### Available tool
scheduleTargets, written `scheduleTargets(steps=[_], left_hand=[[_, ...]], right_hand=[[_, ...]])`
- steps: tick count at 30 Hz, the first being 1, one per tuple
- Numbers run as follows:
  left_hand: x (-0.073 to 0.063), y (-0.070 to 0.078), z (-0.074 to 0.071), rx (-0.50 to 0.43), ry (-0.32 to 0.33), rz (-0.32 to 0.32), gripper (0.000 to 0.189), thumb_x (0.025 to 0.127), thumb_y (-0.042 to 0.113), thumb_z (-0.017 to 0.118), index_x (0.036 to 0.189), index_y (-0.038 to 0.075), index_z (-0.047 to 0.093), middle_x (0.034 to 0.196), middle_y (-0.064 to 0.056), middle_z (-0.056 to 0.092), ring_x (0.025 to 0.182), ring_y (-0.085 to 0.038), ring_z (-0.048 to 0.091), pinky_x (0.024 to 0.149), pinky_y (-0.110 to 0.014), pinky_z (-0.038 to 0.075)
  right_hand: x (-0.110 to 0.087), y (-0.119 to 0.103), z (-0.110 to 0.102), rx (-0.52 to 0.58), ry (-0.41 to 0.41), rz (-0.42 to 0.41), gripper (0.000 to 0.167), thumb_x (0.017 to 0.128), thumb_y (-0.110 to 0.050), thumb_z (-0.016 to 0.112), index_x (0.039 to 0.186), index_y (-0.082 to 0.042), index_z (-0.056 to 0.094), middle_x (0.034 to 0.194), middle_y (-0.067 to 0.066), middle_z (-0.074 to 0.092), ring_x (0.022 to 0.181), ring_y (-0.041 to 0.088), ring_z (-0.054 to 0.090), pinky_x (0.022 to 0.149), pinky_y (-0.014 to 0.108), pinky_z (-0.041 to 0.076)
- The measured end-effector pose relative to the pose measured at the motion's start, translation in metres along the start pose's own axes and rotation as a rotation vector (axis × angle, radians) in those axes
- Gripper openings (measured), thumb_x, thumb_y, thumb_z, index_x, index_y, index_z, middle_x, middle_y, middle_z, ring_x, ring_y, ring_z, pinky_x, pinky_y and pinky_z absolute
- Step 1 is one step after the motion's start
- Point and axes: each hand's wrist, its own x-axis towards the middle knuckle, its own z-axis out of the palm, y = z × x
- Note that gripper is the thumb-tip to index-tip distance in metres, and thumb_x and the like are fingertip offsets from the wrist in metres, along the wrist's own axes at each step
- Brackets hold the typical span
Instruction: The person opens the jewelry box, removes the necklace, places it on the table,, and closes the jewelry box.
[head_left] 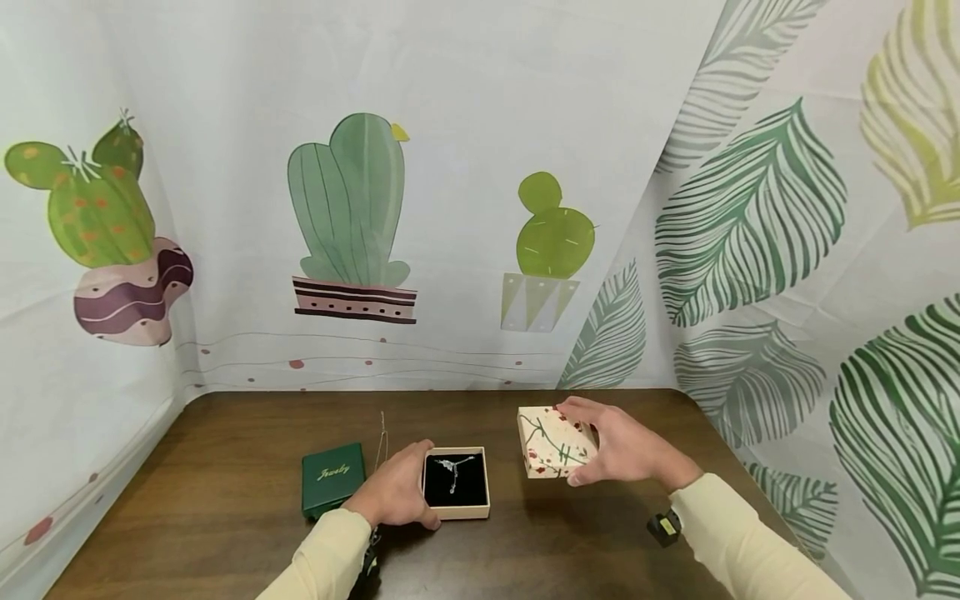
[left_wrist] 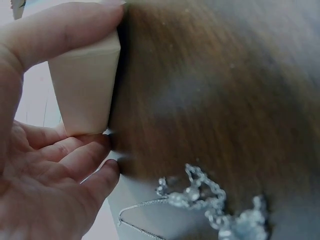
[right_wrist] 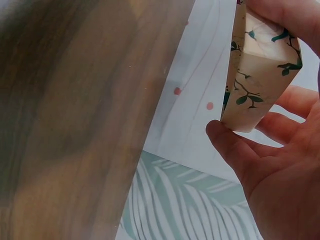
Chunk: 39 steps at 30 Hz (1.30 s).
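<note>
In the head view, my left hand grips the left side of a cream box base, thumb at the front and fingers at the back. Black padding inside the base carries a silver necklace. My right hand holds the matching floral lid by its right side, raised over the table, thumb low and fingers at the top. The left wrist view has the plain box wall between thumb and fingers. Branch-and-leaf print covers the lid's side in the right wrist view.
A green box marked "Jewelry" lies left of my left hand. Behind that hand is a thin chain; the left wrist view shows blurred silver jewellery on the table. A printed cloth hangs behind the brown table.
</note>
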Motion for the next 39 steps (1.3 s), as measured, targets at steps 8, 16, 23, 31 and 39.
scheduleTargets(steps=[8, 16, 23, 31, 39], left_hand=[[-0.002, 0.002, -0.001, -0.015, -0.018, -0.015, 0.117, 0.056, 0.022, 0.100, 0.154, -0.006, 0.041, 0.158, -0.024, 0.047, 0.142, -0.042, 0.051, 0.110, -0.058, 0.048], [0.000, 0.001, 0.000, -0.022, -0.027, -0.023, 0.118, 0.057, 0.023, 0.100, 0.155, -0.005, 0.040, 0.160, -0.024, 0.044, 0.145, -0.043, 0.048, 0.112, -0.059, 0.046], [-0.001, 0.002, 0.001, -0.022, -0.015, -0.012, 0.119, 0.055, 0.021, 0.100, 0.155, -0.006, 0.040, 0.159, -0.025, 0.045, 0.144, -0.042, 0.048, 0.112, -0.058, 0.046], [-0.001, 0.002, 0.000, -0.024, -0.023, -0.015, 0.119, 0.056, 0.021, 0.100, 0.155, -0.006, 0.039, 0.159, -0.024, 0.045, 0.143, -0.042, 0.049, 0.111, -0.059, 0.047], [-0.002, 0.003, 0.000, -0.019, -0.014, -0.007, 0.118, 0.055, 0.020, 0.099, 0.154, -0.007, 0.040, 0.157, -0.024, 0.047, 0.141, -0.041, 0.052, 0.110, -0.057, 0.048]], right_hand=[[-0.003, 0.002, 0.011, -0.005, 0.001, -0.006, 0.101, 0.064, -0.039, 0.097, 0.148, 0.000, 0.055, 0.155, 0.023, 0.052, 0.141, 0.040, 0.054, 0.111, 0.054, 0.048], [-0.005, 0.005, 0.017, 0.002, 0.000, -0.003, 0.101, 0.064, -0.039, 0.097, 0.147, 0.000, 0.056, 0.155, 0.023, 0.052, 0.141, 0.040, 0.054, 0.112, 0.056, 0.047], [-0.006, 0.009, 0.025, 0.014, 0.002, 0.010, 0.101, 0.063, -0.038, 0.097, 0.147, -0.001, 0.056, 0.154, 0.024, 0.053, 0.140, 0.041, 0.055, 0.112, 0.057, 0.047], [-0.009, 0.018, 0.035, 0.019, 0.000, 0.021, 0.100, 0.062, -0.038, 0.098, 0.146, -0.001, 0.057, 0.153, 0.023, 0.054, 0.138, 0.040, 0.056, 0.111, 0.054, 0.048], [-0.011, 0.026, 0.043, 0.040, 0.002, 0.015, 0.102, 0.061, -0.037, 0.098, 0.145, 0.002, 0.056, 0.150, 0.025, 0.056, 0.136, 0.040, 0.058, 0.110, 0.056, 0.048]])
